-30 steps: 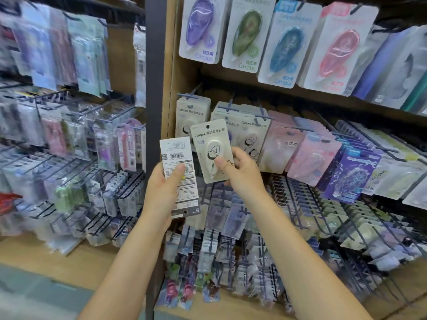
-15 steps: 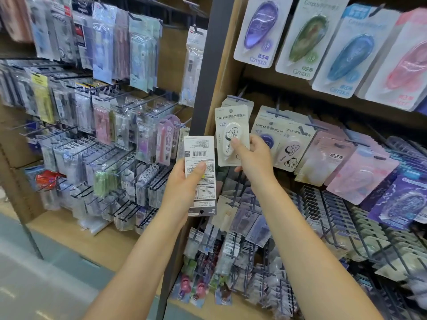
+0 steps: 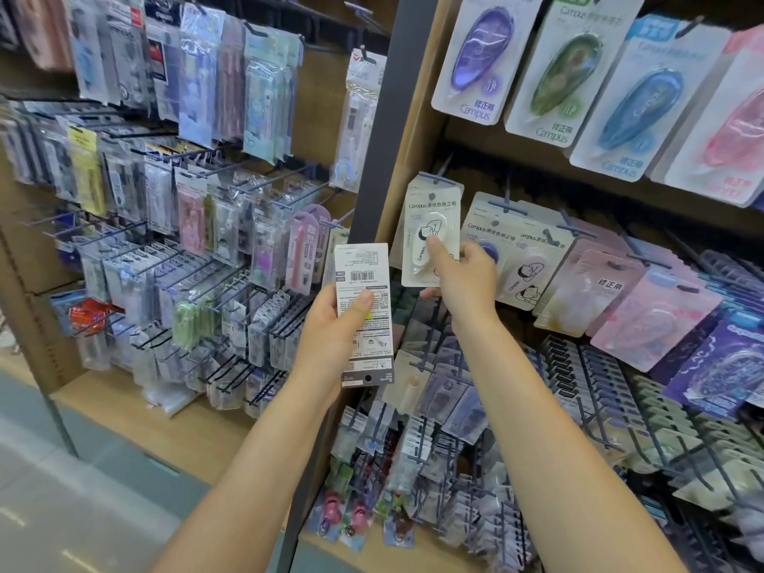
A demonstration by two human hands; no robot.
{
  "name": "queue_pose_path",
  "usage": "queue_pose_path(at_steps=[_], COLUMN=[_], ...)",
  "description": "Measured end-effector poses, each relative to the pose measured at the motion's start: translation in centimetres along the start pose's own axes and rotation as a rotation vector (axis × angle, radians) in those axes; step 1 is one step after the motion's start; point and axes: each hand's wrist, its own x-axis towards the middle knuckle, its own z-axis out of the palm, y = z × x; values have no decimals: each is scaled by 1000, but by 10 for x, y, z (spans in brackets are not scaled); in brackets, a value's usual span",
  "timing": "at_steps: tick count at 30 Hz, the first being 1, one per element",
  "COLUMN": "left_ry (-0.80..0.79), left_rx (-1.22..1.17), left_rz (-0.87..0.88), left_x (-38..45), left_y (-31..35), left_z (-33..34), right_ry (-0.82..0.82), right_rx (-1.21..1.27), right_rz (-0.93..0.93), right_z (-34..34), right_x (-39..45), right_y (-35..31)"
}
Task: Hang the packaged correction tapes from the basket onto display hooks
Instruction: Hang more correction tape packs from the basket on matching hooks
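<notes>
Two hands (image 3: 335, 324) (image 3: 463, 279), two held packs (image 3: 364, 312) (image 3: 430, 237), one each, four large oval tape packs top right: purple (image 3: 479, 55), green (image 3: 566, 72), blue (image 3: 641, 105), pink (image 3: 736, 134), small hung packs too many to count.

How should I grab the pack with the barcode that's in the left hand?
Pinch the barcode pack by its long side edges near the middle, coming from its bare right side. It is a flat, upright card, and the left hand already covers its left edge and lower face.
</notes>
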Motion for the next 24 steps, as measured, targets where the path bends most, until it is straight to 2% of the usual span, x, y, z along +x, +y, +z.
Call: queue_pose_path(at_steps=[3, 5, 7, 8, 11, 12, 13, 17, 19, 21, 24], left_ry=[-4, -11, 3, 16, 38, 27, 11, -80, -129, -305, -494], left_rx=[-48, -34, 7, 25, 42, 48, 71, 199, 486, 766, 884], left_rz=[-30, -30, -13, -5, 11, 10, 12, 47, 228, 499, 666], left_x=[2, 3, 5, 5, 4, 3, 1, -1, 1, 2, 6], left_y=[2, 1, -1, -2, -5, -6, -7, -18, -23, -27, -34], left_z=[-4, -7, -6, -3, 12, 18, 25, 44, 47, 54, 74], right_ry=[-52, 10, 58, 0, -437, -521, -528, -279, -196, -157, -140], right_rx=[-84, -229, -198, -137, -9, 24, 52, 144, 198, 242, 293], right_rz=[42, -4, -65, -49, 119, 142, 139, 158, 158, 154, 170], right_z=[-9, -22, -36, -42, -51, -55, -60, -89, -106, -124, -147], right_x=[-7, -25, -47, -56, -78, -81, -83, -78, -75, -74, -75], right_y=[6, 15, 24, 26, 29, 31, 32, 35, 33, 31, 26])
